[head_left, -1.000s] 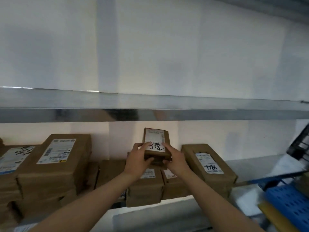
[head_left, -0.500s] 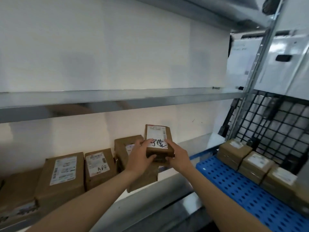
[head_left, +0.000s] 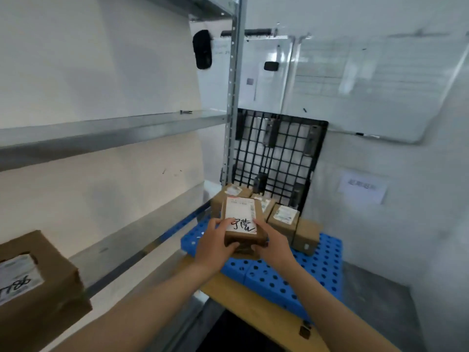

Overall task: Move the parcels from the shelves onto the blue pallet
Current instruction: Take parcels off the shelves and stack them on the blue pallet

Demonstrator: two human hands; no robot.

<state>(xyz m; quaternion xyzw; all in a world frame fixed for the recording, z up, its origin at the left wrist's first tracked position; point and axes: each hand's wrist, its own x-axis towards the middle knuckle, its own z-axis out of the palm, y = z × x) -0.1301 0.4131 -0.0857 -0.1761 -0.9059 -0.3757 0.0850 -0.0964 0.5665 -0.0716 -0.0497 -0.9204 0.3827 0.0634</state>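
I hold a small brown parcel with a white label and black handwriting between both hands. My left hand grips its left side and my right hand its right side. The parcel hangs above the blue pallet, which lies on a wooden board. Several brown parcels stand at the pallet's far edge. One larger parcel with a handwritten label rests on the lower shelf at the left.
The metal shelf unit fills the left, with an upright post beside the pallet. A black wire grid leans on the wall behind the pallet. A whiteboard hangs on the right wall.
The view has swung right from the shelf to the pallet. Both hands have carried the parcel off the shelf and over the blue pallet.
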